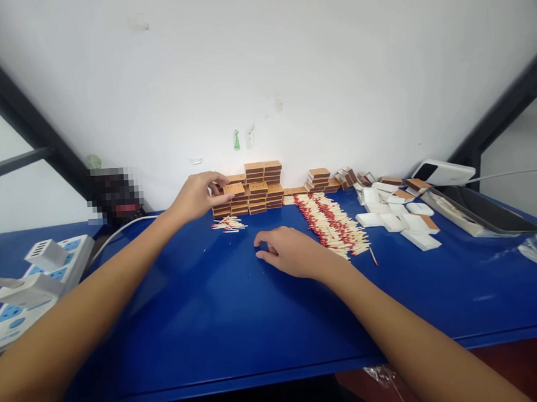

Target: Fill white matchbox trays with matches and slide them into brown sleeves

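Observation:
My left hand (203, 194) grips a matchbox (234, 190) between thumb and fingers, at the top of the left end of the stacked matchboxes (265, 192). Whether that box rests on the stack or is just above it, I cannot tell. My right hand (288, 250) hovers over or rests on the blue table, thumb and forefinger apart, nothing visible between them. To its right lies a wide heap of red-tipped matches (331, 221). A smaller pile of matches (229, 224) lies in front of the stack.
White matchbox trays (387, 209) and brown sleeves are scattered at the right, beside a black-lined tray (483, 212) and a white device (443, 172). A power strip (78, 249) with plugs stands at the left. The white wall (261, 74) closes off the blue table (203, 326) behind.

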`<state>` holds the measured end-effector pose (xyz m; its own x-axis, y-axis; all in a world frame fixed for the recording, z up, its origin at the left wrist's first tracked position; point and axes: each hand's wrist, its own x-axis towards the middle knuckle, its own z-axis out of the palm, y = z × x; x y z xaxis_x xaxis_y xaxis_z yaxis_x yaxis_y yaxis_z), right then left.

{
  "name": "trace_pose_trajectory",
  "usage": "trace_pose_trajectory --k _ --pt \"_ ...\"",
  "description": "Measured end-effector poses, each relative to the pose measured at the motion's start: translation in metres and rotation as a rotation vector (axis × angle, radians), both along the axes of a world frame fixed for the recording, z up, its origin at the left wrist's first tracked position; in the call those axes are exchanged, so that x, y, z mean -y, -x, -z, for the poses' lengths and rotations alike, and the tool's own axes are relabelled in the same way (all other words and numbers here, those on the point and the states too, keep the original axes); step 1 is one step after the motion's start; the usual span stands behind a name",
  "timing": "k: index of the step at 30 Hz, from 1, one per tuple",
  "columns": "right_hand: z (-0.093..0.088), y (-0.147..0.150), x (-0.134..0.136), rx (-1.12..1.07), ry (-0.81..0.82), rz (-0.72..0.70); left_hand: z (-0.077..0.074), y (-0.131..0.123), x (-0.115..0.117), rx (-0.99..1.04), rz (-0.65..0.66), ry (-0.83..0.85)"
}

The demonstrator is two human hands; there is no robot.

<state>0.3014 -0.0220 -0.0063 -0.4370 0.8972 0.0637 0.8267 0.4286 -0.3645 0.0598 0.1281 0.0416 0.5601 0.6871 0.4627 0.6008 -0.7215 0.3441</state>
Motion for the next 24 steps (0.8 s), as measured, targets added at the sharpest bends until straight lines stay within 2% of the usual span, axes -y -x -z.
trace_pose_trajectory --k 5,14,19,24 --pt "-0.001 0.000 0.000 0.018 -0.010 -0.004 0.005 -0.017 -0.007 -0.111 -0.024 -0.089" --pt "-0.006 0.000 0.003 0.026 -0.003 -0.006 0.012 -0.027 -0.003 -0.242 -0.054 -0.323" --pt "-0.002 0.000 0.001 0.014 -0.016 -0.010 0.014 -0.045 -0.001 -0.347 0.065 -0.468" --pt "-0.002 0.001 0.001 0.005 -0.011 -0.009 0.018 -0.062 0.003 -0.418 0.108 -0.529"
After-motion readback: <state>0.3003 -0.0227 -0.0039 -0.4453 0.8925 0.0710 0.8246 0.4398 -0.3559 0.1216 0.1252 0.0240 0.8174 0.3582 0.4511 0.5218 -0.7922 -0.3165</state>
